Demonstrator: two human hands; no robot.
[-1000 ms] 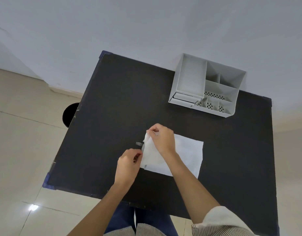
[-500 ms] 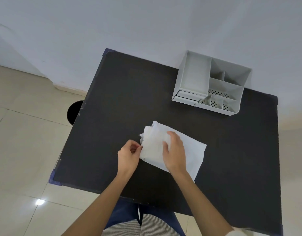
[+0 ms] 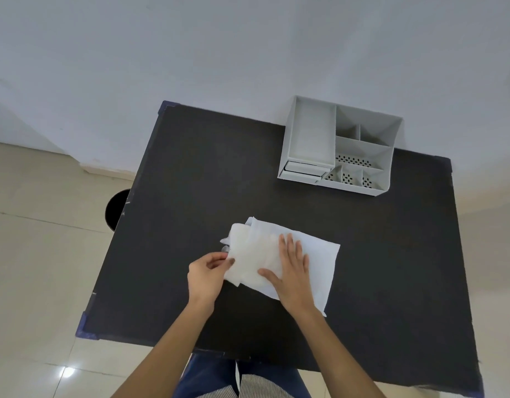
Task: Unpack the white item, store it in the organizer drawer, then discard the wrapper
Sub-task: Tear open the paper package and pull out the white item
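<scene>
A flat white packet (image 3: pixel 320 262) lies on the black table (image 3: pixel 190 182), its left end opened and crumpled. A soft white item (image 3: pixel 248 254) sticks out of that end. My left hand (image 3: pixel 206 272) pinches the item's left edge between thumb and fingers. My right hand (image 3: pixel 294 267) lies flat on the packet, fingers spread, pressing it down. The grey organizer (image 3: pixel 338 146) stands at the table's far edge, its small drawer (image 3: pixel 304 169) at the front left corner looking shut.
A dark round bin (image 3: pixel 116 209) stands on the tiled floor beside the table's left edge. A white wall rises right behind the organizer. My knees show under the near table edge.
My right hand let go of the packet's top corner and moved down to lie flat on it. The left hand kept its pinch, and more crumpled white material now shows at the left end.
</scene>
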